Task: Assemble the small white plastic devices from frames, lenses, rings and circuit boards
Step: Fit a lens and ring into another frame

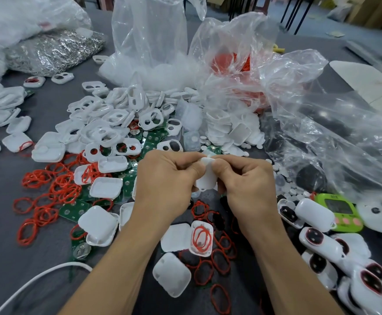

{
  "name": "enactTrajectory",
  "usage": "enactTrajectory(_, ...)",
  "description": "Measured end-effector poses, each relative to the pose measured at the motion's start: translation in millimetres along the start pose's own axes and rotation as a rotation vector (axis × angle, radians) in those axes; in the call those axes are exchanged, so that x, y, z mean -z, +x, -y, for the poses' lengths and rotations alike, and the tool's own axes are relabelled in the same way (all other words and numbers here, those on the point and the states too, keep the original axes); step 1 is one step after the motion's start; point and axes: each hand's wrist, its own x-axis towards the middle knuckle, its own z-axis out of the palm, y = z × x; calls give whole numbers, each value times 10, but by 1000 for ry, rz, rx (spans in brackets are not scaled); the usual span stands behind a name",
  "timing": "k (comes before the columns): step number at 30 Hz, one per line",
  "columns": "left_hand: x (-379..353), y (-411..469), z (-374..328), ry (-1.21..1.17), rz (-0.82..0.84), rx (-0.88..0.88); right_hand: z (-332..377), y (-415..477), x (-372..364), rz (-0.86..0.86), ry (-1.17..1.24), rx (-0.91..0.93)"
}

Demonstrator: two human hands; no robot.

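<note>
I'm pinching a small white shell (204, 176) between both hands, my left hand (165, 178) and right hand (246, 180) pressed close together, thumbs clamping its top, above the grey table (1, 223) littered with red rings (56, 185), white frames (108, 123) and green circuit boards (153, 138).

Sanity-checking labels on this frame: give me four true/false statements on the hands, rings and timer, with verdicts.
1. The left hand and the right hand both grip one white plastic piece. True.
2. The green timer sits left of the hands. False: it sits to their right.
3. Loose red rings lie on the table left of the hands. True.
4. The open white shell below the hands is empty. False: red rings lie in it.
</note>
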Motion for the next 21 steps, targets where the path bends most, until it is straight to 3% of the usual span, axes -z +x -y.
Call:
enactTrajectory(4, -70, -8, -5, 15, -17, 19, -37, 22, -8, -47, -20, -33)
enactTrajectory(11, 23, 5, -94, -147, 235, 150, -34, 82, 47, -57, 119, -124)
enactTrajectory(21, -55, -39, -106, -32, 13, 75, -84, 38, -8, -58, 106, -135)
